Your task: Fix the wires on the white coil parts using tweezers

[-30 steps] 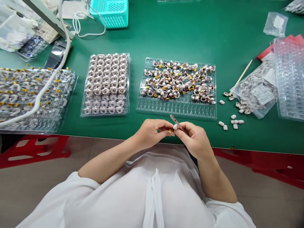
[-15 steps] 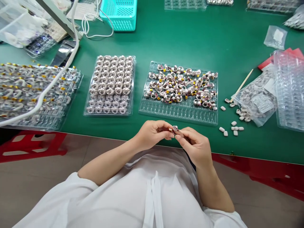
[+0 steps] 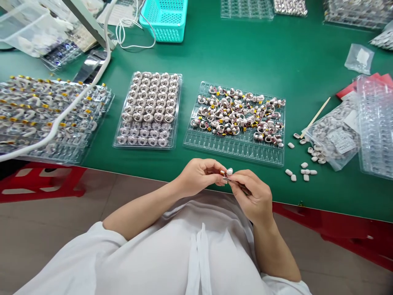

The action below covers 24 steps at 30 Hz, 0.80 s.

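Fingertips of both our hands meet over the near edge of the green worktop (image 3: 245, 53), just in front of the clear plastic tray of loose pale ring-shaped parts with yellow tabs (image 3: 235, 146). Our left hand (image 3: 199, 177) is curled, thumb and forefinger pinched tight on a small pale rounded part (image 3: 229, 171). Our right hand (image 3: 252, 193) is closed around a thin metal tool (image 3: 233, 181), whose tip lies against the part; how the tool ends we cannot tell. Both hands are held off the worktop, clear of that tray.

Left of that tray, just beside it, sits a second clear tray with pale shells in neat rows (image 3: 144, 146). Further left of it lies a stack of clear trays crossed by a white cable (image 3: 46, 119). Right of the loose-parts tray, small white pellets (image 3: 302, 172) are scattered near a clear plastic bag of pale pieces (image 3: 334, 139), with a thin wooden stick (image 3: 316, 116) resting on the bag's edge. Well behind the tray stands a turquoise plastic basket (image 3: 164, 18).
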### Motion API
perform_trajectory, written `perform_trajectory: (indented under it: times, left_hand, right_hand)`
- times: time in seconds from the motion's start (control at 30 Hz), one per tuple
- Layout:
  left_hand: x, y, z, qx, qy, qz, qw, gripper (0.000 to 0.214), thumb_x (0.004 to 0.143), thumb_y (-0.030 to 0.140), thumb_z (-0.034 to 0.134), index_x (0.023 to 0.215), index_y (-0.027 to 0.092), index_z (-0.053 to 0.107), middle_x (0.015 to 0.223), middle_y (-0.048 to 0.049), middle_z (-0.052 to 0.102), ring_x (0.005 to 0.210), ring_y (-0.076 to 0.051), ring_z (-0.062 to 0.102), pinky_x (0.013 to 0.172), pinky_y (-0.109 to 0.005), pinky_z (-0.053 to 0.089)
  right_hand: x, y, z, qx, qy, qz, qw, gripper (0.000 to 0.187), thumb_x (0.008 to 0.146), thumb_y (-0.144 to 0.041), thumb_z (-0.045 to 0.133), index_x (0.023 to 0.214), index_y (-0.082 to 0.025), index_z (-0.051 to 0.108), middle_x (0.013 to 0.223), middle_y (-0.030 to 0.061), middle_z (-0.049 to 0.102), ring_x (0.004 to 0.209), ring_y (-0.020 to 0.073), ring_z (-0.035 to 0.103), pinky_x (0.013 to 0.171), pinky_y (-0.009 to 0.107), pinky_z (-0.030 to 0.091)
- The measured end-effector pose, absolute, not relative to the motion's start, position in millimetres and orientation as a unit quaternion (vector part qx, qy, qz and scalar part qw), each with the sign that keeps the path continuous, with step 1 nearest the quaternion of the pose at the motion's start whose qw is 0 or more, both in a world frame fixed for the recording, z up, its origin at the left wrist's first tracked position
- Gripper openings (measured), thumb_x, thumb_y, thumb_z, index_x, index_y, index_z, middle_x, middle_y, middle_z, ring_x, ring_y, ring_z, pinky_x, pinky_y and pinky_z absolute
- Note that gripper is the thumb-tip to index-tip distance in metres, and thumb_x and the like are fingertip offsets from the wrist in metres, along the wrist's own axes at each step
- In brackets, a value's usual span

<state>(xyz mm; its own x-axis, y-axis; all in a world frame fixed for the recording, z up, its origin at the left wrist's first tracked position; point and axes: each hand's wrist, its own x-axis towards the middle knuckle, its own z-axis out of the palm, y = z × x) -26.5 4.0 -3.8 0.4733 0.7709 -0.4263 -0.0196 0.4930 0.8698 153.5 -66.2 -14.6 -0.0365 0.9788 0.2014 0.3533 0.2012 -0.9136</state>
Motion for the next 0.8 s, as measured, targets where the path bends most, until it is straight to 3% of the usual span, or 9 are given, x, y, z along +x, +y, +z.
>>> perform_trajectory:
  times: [0.3, 0.5, 0.63, 0.8]
  left_hand:
    - [-26.1, 2.0, -3.5, 0.439, 0.424, 0.281, 0.74, 0.014, 0.067, 0.011, 0.08, 0.079, 0.015, 0.075, 0.071, 0.0002, 0.077, 0.068, -0.013, 0.072, 0.068, -0.022, 0.06]
    - [-28.5, 4.6, -2.3, 0.407, 0.415, 0.277, 0.765, 0.014, 0.065, 0.012, 0.081, 0.078, 0.012, 0.075, 0.07, -0.0008, 0.076, 0.064, -0.014, 0.072, 0.067, -0.024, 0.061]
    - [-28.9, 5.8, -1.5, 0.387, 0.393, 0.279, 0.786, 0.017, 0.067, 0.014, 0.084, 0.081, 0.011, 0.075, 0.072, -0.0024, 0.077, 0.067, -0.013, 0.072, 0.07, -0.023, 0.061]
    - [-32.8, 12.5, -1.4, 0.301, 0.33, 0.226, 0.866, 0.038, 0.075, 0.029, 0.085, 0.106, 0.011, 0.071, 0.087, -0.0106, 0.08, 0.079, -0.021, 0.077, 0.075, -0.031, 0.063]
  right_hand:
    - [153.0, -63.0, -9.2, -0.541, -0.597, 0.4, 0.437, 0.009, 0.093, -0.017, 0.061, 0.095, -0.023, 0.067, 0.089, 0.004, 0.066, 0.078, 0.0162, 0.064, 0.065, 0.027, 0.051]
    - [151.4, -62.9, -22.4, -0.468, -0.735, 0.199, 0.448, 0.032, 0.091, -0.004, 0.058, 0.116, -0.023, 0.063, 0.099, 0.0077, 0.07, 0.087, 0.0173, 0.069, 0.068, 0.026, 0.057]
    - [153.4, -62.2, -26.4, -0.452, -0.777, 0.112, 0.423, 0.034, 0.089, -0.004, 0.057, 0.119, -0.019, 0.062, 0.096, 0.0109, 0.071, 0.085, 0.0199, 0.071, 0.069, 0.029, 0.059]
    - [159.0, -62.5, -25.3, -0.45, -0.781, 0.044, 0.432, 0.034, 0.091, -0.009, 0.057, 0.122, -0.021, 0.062, 0.091, 0.0083, 0.071, 0.081, 0.0196, 0.071, 0.068, 0.029, 0.058]
